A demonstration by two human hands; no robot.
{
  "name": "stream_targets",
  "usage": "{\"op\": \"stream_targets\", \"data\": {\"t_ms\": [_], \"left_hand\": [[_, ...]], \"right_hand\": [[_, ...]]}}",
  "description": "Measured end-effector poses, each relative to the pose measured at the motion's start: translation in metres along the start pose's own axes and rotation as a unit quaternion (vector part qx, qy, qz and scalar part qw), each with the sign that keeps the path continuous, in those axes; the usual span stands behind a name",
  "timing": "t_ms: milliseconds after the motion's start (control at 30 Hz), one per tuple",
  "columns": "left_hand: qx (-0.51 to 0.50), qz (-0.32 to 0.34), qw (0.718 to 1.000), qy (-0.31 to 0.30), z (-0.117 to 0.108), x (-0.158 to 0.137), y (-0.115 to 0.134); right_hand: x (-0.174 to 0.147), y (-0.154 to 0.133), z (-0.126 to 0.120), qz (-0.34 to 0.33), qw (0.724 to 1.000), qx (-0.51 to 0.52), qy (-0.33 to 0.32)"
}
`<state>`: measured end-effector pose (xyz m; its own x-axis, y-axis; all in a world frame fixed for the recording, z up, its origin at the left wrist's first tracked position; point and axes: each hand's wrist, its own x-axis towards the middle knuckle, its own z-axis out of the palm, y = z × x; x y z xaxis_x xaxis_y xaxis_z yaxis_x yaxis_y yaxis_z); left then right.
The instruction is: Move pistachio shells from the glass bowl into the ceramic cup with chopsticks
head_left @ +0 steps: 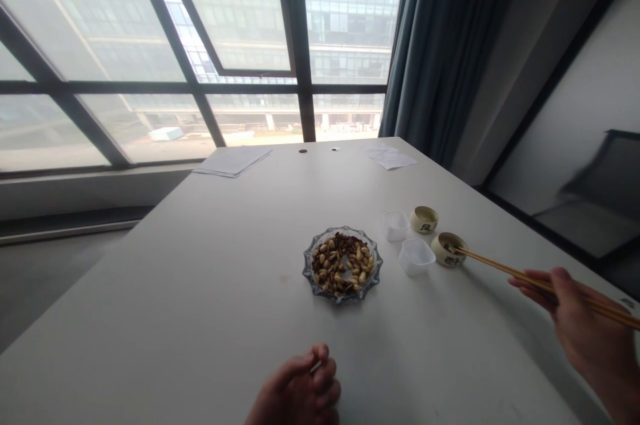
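My right hand (575,318) grips a pair of wooden chopsticks (505,267). Their tips reach inside a small cream cup (447,258) with a dark character on its side; what the tips touch in there is too small to make out. Curled on the table near the front edge, my left hand (305,388) shows nothing between its fingers. Beyond it sits a scalloped glass dish (309,273) holding nuts in a ring, pistachios (324,265) on the left and peanuts (363,263) on the right, with darker pieces among them.
Two clear plastic tubs (417,257) stand between the dish and the cups. A second cream cup (424,219) is just behind the first. Papers (234,161) lie at the back left of the white table (210,265), and loose sheets (393,157) at the back right.
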<state>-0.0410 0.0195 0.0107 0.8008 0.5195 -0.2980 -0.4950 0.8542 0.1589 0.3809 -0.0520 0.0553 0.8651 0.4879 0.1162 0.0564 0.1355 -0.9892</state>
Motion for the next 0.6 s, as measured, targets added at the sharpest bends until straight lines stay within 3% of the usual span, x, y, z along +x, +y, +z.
{"op": "stream_targets", "data": {"t_ms": [600], "left_hand": [[-0.009,0.001,1.000,-0.011,0.000,-0.006,-0.005]], "right_hand": [[-0.009,0.003,0.008,-0.051,0.999,-0.016,0.009]]}}
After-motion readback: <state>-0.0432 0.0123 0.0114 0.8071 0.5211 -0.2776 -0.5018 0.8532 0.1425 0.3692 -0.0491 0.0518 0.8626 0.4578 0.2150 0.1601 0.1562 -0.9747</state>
